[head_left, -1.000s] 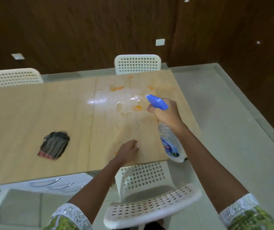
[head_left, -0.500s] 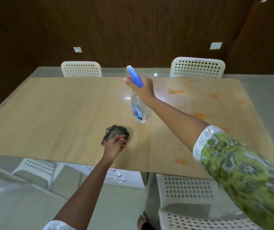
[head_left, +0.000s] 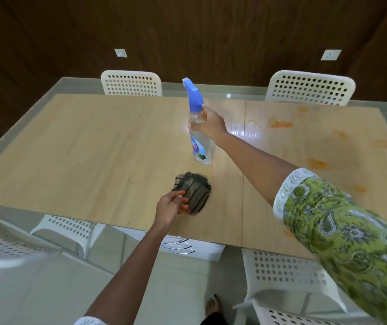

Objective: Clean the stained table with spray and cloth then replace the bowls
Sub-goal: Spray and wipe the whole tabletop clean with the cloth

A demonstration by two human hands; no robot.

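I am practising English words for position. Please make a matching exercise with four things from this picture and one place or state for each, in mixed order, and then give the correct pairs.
Things:
1. spray bottle
2. cloth
3. orange stains
4. white chairs

Places or states:
A. spread over the right part of the table
B. lying on the table, touched by the left hand
C. standing beyond the far edge of the table
D. held by its neck in the right hand

Pairs: 1-D, 2-B, 3-A, 4-C

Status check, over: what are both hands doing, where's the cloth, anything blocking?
Right hand grips spray bottle, standing on table. Left hand touching cloth, grip unclear. Orange stains unwiped at right. Nothing blocking.
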